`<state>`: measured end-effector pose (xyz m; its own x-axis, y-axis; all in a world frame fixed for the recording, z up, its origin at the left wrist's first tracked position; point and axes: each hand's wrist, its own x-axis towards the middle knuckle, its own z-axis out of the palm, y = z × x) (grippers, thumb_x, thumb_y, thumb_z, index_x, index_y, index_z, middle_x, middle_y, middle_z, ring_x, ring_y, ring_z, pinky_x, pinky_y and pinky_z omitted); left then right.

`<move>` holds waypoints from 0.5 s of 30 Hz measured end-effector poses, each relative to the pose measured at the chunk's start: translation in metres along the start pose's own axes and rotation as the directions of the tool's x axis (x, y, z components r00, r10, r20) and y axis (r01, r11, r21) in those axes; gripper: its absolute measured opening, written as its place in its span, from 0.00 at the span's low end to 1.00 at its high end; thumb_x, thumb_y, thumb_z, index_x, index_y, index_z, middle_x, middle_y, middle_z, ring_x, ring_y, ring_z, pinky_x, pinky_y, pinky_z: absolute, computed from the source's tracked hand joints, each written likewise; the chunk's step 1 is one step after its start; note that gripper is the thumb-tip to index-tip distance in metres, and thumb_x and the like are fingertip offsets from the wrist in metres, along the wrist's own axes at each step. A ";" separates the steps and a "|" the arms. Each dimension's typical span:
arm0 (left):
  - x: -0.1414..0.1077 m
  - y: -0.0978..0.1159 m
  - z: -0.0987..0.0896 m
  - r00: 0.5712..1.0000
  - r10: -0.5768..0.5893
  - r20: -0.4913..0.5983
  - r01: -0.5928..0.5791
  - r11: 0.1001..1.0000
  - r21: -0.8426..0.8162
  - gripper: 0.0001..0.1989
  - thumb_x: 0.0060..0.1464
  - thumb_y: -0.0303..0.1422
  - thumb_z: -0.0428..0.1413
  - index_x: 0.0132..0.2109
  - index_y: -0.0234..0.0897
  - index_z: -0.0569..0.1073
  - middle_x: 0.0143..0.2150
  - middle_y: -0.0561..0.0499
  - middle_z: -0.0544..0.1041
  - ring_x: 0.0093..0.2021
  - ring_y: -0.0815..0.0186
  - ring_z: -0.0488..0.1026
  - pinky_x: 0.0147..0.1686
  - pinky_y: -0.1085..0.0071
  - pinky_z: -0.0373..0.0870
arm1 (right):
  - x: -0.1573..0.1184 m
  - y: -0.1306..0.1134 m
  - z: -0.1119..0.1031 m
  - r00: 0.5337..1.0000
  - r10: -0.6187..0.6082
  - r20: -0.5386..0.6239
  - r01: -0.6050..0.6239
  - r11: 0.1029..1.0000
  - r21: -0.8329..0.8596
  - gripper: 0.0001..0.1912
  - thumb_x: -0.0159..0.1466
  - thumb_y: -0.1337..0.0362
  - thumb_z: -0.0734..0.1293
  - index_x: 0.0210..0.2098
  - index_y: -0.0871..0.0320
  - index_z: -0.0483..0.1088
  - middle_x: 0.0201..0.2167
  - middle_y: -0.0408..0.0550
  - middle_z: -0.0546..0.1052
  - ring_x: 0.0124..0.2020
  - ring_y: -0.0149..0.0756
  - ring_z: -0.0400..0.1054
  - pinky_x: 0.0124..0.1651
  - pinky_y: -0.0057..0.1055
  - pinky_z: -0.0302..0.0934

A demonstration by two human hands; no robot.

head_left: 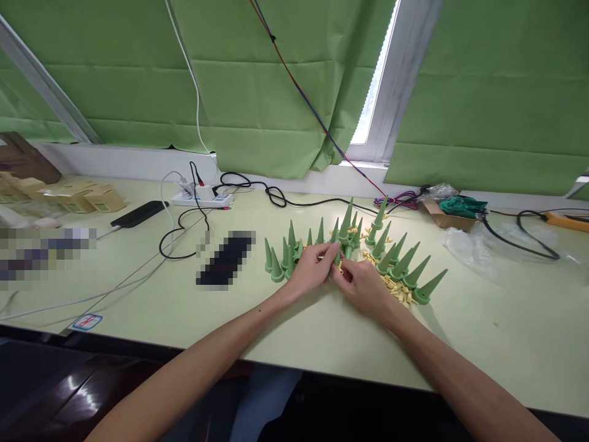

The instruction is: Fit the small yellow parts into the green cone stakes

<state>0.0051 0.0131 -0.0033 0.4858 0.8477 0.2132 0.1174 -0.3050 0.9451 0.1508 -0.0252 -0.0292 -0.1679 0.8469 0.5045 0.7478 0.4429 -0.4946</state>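
In the middle of the table my two hands meet. My left hand (pixel 315 265) is closed around a green plastic cone-shaped spike (pixel 337 256), mostly hidden by the fingers. Against its lower end, my right hand (pixel 363 283) pinches what looks like a small yellow piece (pixel 341 266). Several like green spikes stand behind and left of the hands, such as one spike (pixel 277 269) at the left. More spikes lean in a row at the right, ending with a tilted spike (pixel 429 287). Loose yellow pieces (pixel 399 291) lie heaped beside my right wrist.
A phone-like dark blurred object (pixel 225 261) lies left of the spikes. Farther back are a power strip (pixel 202 196), a black power bank (pixel 140 214) and trailing cables. At the right stand an open cardboard box (pixel 446 216) and clear plastic bags (pixel 469 252). Small boxes (pixel 105 198) sit far left.
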 end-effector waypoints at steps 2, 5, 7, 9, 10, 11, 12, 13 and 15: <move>0.000 0.000 0.000 1.000 0.002 0.007 -0.002 1.000 -0.003 0.24 0.64 0.50 0.46 0.31 0.35 0.69 0.16 0.58 0.61 0.16 0.74 0.58 0.19 0.75 0.54 | 0.000 0.000 0.000 1.000 -0.006 0.000 0.006 1.000 -0.022 0.20 0.66 0.62 0.59 0.20 0.55 0.48 0.14 0.37 0.54 0.17 0.27 0.45 0.25 0.31 0.42; 0.000 0.000 0.000 1.000 0.005 0.016 -0.005 1.000 0.001 0.24 0.64 0.49 0.45 0.30 0.35 0.69 0.16 0.58 0.61 0.16 0.74 0.58 0.19 0.75 0.55 | 0.000 0.000 0.001 1.000 -0.020 0.006 0.020 0.999 -0.049 0.19 0.65 0.63 0.59 0.20 0.55 0.48 0.14 0.37 0.53 0.17 0.27 0.45 0.25 0.31 0.41; 0.000 0.000 0.001 1.000 0.008 0.015 -0.008 1.000 0.009 0.24 0.64 0.49 0.45 0.30 0.35 0.68 0.16 0.58 0.61 0.16 0.74 0.58 0.20 0.75 0.55 | 0.000 -0.001 0.001 1.000 -0.029 0.001 0.029 0.997 -0.065 0.19 0.65 0.63 0.59 0.20 0.55 0.49 0.14 0.37 0.54 0.17 0.27 0.45 0.25 0.31 0.41; 0.000 0.001 0.001 1.000 0.008 0.015 -0.009 1.000 0.016 0.24 0.65 0.48 0.45 0.29 0.35 0.68 0.16 0.58 0.61 0.16 0.74 0.58 0.20 0.75 0.55 | 0.000 -0.003 0.001 0.999 -0.041 -0.008 0.040 0.996 -0.082 0.18 0.65 0.63 0.59 0.20 0.55 0.49 0.13 0.37 0.54 0.17 0.27 0.44 0.25 0.31 0.41; 0.000 0.001 0.001 1.000 0.008 0.015 -0.008 1.000 0.020 0.24 0.65 0.48 0.45 0.29 0.35 0.68 0.16 0.58 0.61 0.16 0.74 0.58 0.20 0.75 0.55 | 0.000 -0.003 0.001 0.999 -0.046 -0.010 0.045 0.995 -0.089 0.18 0.65 0.63 0.58 0.20 0.55 0.50 0.13 0.37 0.54 0.16 0.27 0.44 0.25 0.31 0.41; -0.001 0.001 0.001 1.000 0.008 0.014 -0.008 1.000 0.024 0.24 0.65 0.48 0.45 0.29 0.35 0.67 0.16 0.58 0.61 0.17 0.74 0.58 0.20 0.74 0.55 | 0.000 -0.003 0.001 0.999 -0.051 -0.008 0.050 0.994 -0.095 0.18 0.65 0.63 0.58 0.20 0.55 0.50 0.13 0.38 0.55 0.16 0.26 0.45 0.25 0.31 0.41; -0.001 0.001 0.001 1.000 0.008 0.013 -0.008 1.000 0.029 0.24 0.65 0.48 0.45 0.28 0.35 0.67 0.16 0.58 0.61 0.17 0.74 0.58 0.20 0.74 0.55 | 0.000 -0.004 0.001 0.998 -0.055 -0.006 0.055 0.993 -0.101 0.18 0.65 0.63 0.58 0.20 0.55 0.50 0.13 0.38 0.55 0.16 0.26 0.45 0.25 0.31 0.41; -0.001 0.001 0.001 1.000 0.008 0.013 -0.008 0.999 0.032 0.24 0.65 0.48 0.45 0.28 0.35 0.67 0.16 0.58 0.61 0.17 0.74 0.58 0.20 0.74 0.55 | 0.000 -0.004 0.001 0.998 -0.058 -0.004 0.058 0.993 -0.107 0.18 0.65 0.63 0.58 0.20 0.55 0.50 0.13 0.38 0.56 0.16 0.26 0.45 0.25 0.31 0.41; -0.001 0.002 0.000 1.000 0.006 0.017 -0.006 0.999 0.032 0.24 0.65 0.48 0.45 0.28 0.35 0.67 0.16 0.58 0.61 0.17 0.74 0.58 0.21 0.74 0.55 | 0.000 -0.004 0.001 0.998 -0.061 -0.003 0.060 0.991 -0.120 0.18 0.65 0.63 0.58 0.20 0.55 0.51 0.13 0.39 0.57 0.16 0.26 0.46 0.25 0.31 0.42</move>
<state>0.0049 0.0115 -0.0021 0.5007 0.8386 0.2143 0.1425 -0.3240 0.9352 0.1472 -0.0267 -0.0281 -0.2112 0.8178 0.5354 0.8080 0.4543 -0.3751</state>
